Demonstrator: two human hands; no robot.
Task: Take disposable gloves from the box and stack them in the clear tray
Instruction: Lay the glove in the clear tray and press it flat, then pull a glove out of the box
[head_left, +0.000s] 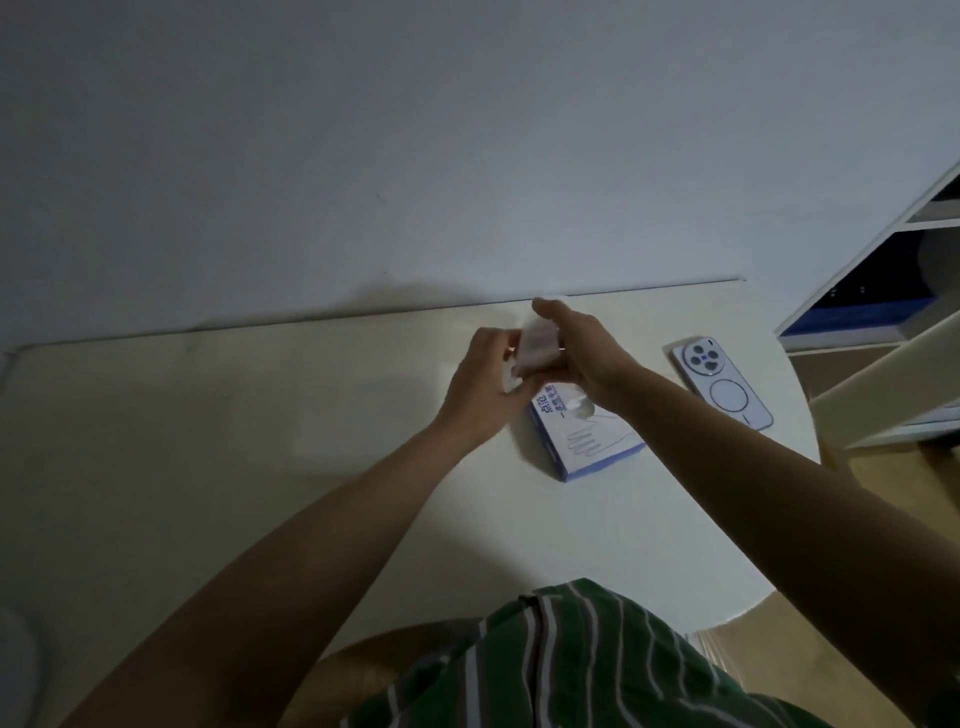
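A white glove box (587, 434) with blue edges and a hand drawing lies flat on the white table (260, 441). A bit of clear glove sticks out of its top opening. Above the box's far end, my left hand (488, 374) and my right hand (582, 353) hold a thin whitish glove (535, 345) between them, fingers curled around it. The glove is folded or bunched, and the dim light hides its shape. No clear tray shows in this view.
A white phone (722, 384) lies camera-side up to the right of the box. A white wall runs along the table's far edge. A white shelf unit (872, 291) stands at the right. My green striped shirt fills the bottom.
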